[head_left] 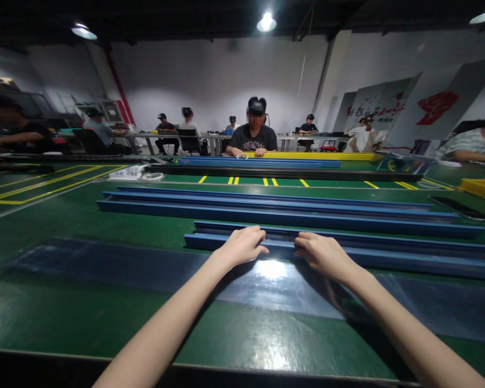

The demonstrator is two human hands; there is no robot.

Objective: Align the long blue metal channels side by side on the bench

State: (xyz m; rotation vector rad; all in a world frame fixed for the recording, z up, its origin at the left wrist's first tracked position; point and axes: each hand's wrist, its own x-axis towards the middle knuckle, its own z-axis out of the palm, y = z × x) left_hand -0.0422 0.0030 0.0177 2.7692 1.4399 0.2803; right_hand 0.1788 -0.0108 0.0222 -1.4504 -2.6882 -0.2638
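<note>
Both of my hands are on the near blue channel rail (pixel 388 256), a long U-shaped profile lying crosswise on the green table. My left hand (pixel 244 243) has its fingers hooked over the front wall, with the thumb on the near side. A short way to the right, my right hand (pixel 321 250) grips the same wall, its fingers curled. In front of the rail, beneath my forearms, lies a long clear plastic film bag (pixel 117 264), shiny under the lamp light.
Farther back lie more blue rails (pixel 286 215), a black bar (pixel 291 174) and a yellow rail (pixel 315 156). A co-worker (pixel 254 134) sits across the table. A dark flat phone-like object (pixel 464 208) and a yellow tray (pixel 483 188) are at the right.
</note>
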